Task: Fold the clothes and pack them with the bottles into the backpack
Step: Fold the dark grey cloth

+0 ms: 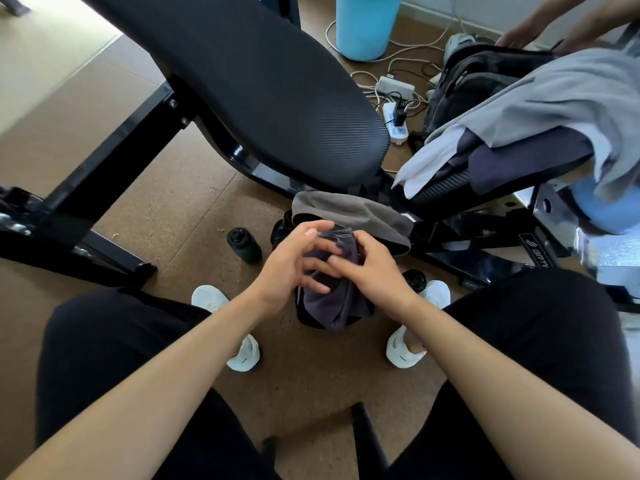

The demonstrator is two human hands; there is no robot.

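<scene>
A dark purple garment point(329, 303) is bunched between my knees, over the mouth of a black backpack point(304, 318) on the floor. My left hand point(294, 261) and my right hand point(370, 268) both grip the top of this garment, fingers curled into the cloth. A grey garment point(349, 213) lies draped just beyond my hands. One dark green bottle point(244, 244) stands on the floor left of the backpack. A second dark bottle point(414, 278) shows its cap to the right, by my right foot. More clothes point(540, 109), grey, white and dark, lie piled on the bench at right.
A black padded weight bench point(270, 81) slants across the middle, its frame point(104, 174) reaching left. A blue bin point(365, 26), power strips point(394, 88) and cables lie behind. Another person's hand point(519, 36) reaches to a second dark backpack point(478, 81) at top right.
</scene>
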